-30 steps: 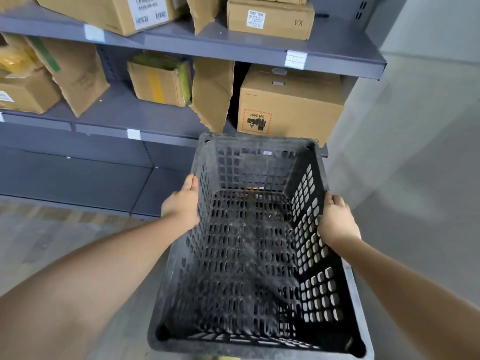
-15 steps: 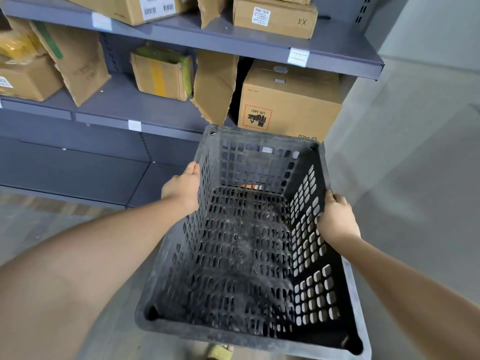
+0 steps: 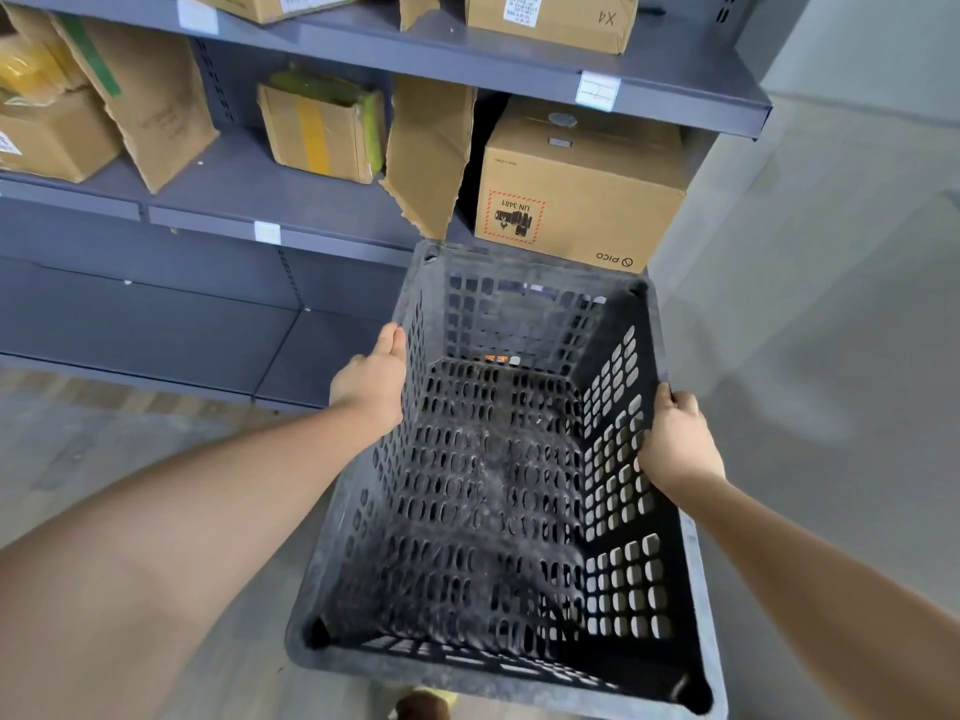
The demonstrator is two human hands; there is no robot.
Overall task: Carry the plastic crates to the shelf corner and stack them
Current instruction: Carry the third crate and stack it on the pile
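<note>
I hold a black perforated plastic crate [image 3: 498, 672] in the air in front of me, its open top facing me and its far end tilted toward the shelf. My left hand [image 3: 371, 384] grips the crate's left rim. My right hand [image 3: 675, 441] grips the right rim. The crate is empty; something orange and white shows through the holes at its far bottom edge. The crate's far end reaches the right end of the grey shelf unit [image 3: 675, 96].
Cardboard boxes fill the shelves, among them a large PICO box [image 3: 582, 184] just beyond the crate and a torn cardboard piece [image 3: 428, 153]. A pale wall [image 3: 857, 54] and grey floor [image 3: 810, 324] lie to the right of the shelf end. A foot [image 3: 421, 706] shows below the crate.
The crate has swung a little to the left at its near end, and the view has tilted downward. Both hands keep the same grip on the rims.
</note>
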